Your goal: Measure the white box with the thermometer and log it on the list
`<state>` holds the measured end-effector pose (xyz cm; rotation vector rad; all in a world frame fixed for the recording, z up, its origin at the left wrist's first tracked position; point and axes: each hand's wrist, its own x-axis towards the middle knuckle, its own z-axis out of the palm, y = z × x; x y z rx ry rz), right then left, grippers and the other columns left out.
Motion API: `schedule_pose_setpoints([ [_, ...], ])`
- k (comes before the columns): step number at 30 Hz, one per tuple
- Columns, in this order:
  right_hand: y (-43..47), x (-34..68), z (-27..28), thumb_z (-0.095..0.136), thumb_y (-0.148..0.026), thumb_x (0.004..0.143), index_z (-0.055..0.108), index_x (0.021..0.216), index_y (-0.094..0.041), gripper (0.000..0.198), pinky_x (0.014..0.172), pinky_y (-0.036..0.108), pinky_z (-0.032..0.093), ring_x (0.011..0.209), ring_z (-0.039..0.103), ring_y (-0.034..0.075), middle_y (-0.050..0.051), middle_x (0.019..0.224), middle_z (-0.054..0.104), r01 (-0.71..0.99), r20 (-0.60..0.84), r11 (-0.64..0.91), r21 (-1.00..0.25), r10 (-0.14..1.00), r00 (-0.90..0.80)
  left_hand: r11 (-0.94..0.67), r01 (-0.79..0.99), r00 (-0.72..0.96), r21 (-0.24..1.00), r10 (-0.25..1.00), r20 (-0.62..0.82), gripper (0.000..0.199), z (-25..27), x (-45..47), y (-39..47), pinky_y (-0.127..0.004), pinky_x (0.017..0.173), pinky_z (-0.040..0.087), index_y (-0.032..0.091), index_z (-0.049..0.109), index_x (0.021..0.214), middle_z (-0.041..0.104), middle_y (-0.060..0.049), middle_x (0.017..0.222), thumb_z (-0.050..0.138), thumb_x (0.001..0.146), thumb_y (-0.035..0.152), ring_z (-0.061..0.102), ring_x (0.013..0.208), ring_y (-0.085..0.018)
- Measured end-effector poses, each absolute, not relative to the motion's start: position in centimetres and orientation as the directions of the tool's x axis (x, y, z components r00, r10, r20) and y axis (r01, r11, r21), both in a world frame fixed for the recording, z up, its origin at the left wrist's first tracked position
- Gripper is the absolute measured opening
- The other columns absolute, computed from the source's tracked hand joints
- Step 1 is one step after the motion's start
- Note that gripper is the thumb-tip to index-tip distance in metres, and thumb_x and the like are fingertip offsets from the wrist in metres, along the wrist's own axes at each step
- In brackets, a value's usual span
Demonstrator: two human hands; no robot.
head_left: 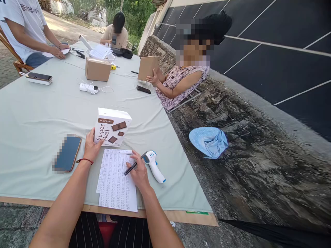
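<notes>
My left hand (pixel 92 145) grips the lower left corner of a white box (pixel 117 120) printed "NutriMotion" and "Su-per Meal", with brown bar pictures on its front. The box stands upright on the cloth. A dark pen (pixel 134 163) is held in my right hand (pixel 139 174), over the upper right part of some written sheets of paper (pixel 117 186). Right beside that hand lies a white and blue infrared thermometer (pixel 155 167). To the left of my left wrist rests a phone (pixel 67 154) with a dark screen.
Pale green cloth covers the table (pixel 38 137). Farther off are a cardboard box (pixel 97 70), a white charger with cable (pixel 88 88) and phones. Another person at the right holds a second cardboard box (pixel 147 68); two more people sit beyond. A blue hat (pixel 209 142) is off the table's right edge.
</notes>
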<state>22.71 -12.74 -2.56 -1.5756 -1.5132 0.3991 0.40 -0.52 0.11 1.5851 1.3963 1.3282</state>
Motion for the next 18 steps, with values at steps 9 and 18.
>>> schedule_pose_setpoints([
  [9,-17.3,23.0,-3.8,0.06,-0.043,0.085,0.053,0.111,-0.023,0.034,0.107,0.053,0.042,0.134,0.049,0.03,0.015,0.148,0.048,0.615,0.186,0.005,-0.789,0.955,0.231,-0.23,0.321,-0.051,0.919,0.965,0.259,0.074,-0.3,0.8,-0.8,-0.049,0.114,0.037,0.023,0.041,0.145,0.051,-0.012,0.137,0.069,0.078,0.035,0.048,0.131,-0.029],
  [18,-17.2,20.2,-4.7,0.059,-0.044,0.087,0.053,0.118,-0.02,0.04,0.108,0.055,0.04,0.139,0.041,0.033,0.018,0.153,0.038,0.639,0.22,-0.009,-0.769,0.935,0.278,-0.335,0.405,0.027,0.851,0.934,0.355,0.073,-0.4,1.1,-0.9,-0.05,0.114,0.038,0.016,0.033,0.149,0.048,-0.017,0.14,0.062,0.084,0.034,0.044,0.135,-0.03],
])
